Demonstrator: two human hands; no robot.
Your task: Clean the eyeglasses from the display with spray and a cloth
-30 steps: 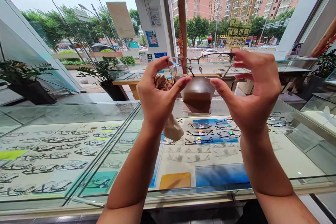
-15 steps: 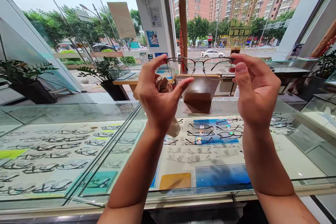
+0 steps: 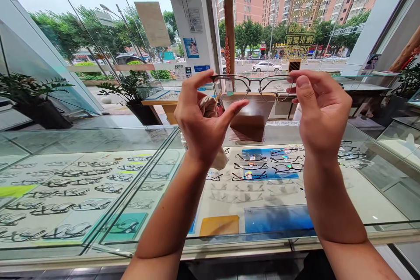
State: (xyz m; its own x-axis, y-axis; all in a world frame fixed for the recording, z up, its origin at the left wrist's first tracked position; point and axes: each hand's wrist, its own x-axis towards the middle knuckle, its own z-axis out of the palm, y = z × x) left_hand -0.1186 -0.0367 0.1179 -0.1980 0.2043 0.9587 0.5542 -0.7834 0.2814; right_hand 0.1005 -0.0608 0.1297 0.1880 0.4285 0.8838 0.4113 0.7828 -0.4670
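A pair of eyeglasses (image 3: 254, 81) with dark upper rims and clear lenses is held up above the glass counter, between both hands. My left hand (image 3: 204, 111) grips its left end with the fingers, the thumb stretched out below the left lens. In that same hand a bunched beige cloth (image 3: 220, 159) hangs down behind the wrist. My right hand (image 3: 323, 111) pinches the right end of the frame near the hinge, thumb in front. A small pale greenish tag or sticker (image 3: 229, 87) shows at the left lens.
The glass display counter (image 3: 157, 245) holds rows of eyeglasses (image 3: 251, 166) on blue cards, a yellow-brown card (image 3: 219, 225) and a blue sheet (image 3: 278, 220). Behind the hands stands a brown, box-like object (image 3: 247, 127). Potted plants (image 3: 139, 92) stand by the window.
The eyeglasses have shifted slightly right and down, turning a little. My left hand has moved slightly right with them; my right hand keeps its grip.
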